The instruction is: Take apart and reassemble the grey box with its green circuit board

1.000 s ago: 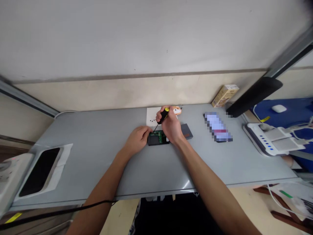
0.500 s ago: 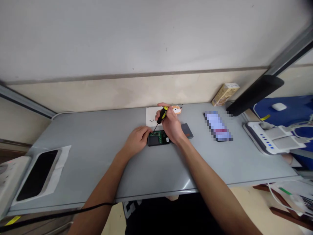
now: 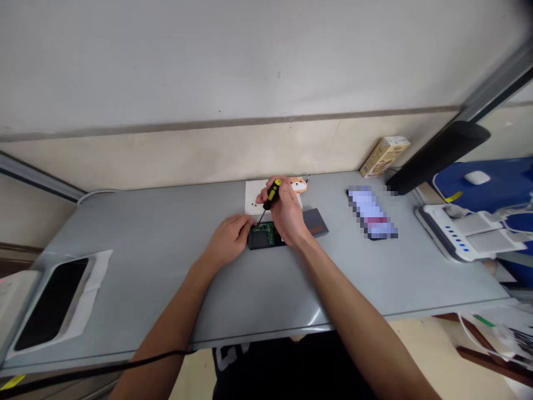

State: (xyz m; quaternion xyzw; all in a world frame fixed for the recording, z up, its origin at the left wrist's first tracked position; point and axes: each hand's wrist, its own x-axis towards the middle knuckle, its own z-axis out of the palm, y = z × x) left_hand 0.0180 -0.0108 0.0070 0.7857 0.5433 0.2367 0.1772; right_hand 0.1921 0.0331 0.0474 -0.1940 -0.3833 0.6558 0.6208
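One device (image 3: 260, 240) lies open on the desk (image 3: 162, 233), board (image 3: 270, 233) exposed, work seemingly unfinished; right hand (image 3: 287, 215) fingers grip a screwdriver (image 3: 272, 194) at its eleven o'clock corner; left hand (image 3: 229, 239) fingers bunch alongside, hold unclear

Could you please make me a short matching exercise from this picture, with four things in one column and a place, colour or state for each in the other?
Things
1. Screwdriver
2. Left hand
3. Carton
4. White sheet

Descriptions
A. At the left end of the opened device, which shows a green circuit board
B. Dotted with small dark spots
C. Black and yellow, held in the right hand
D. Beige, farther back and to the right of both hands

Right pairs
1-C, 2-A, 3-D, 4-B
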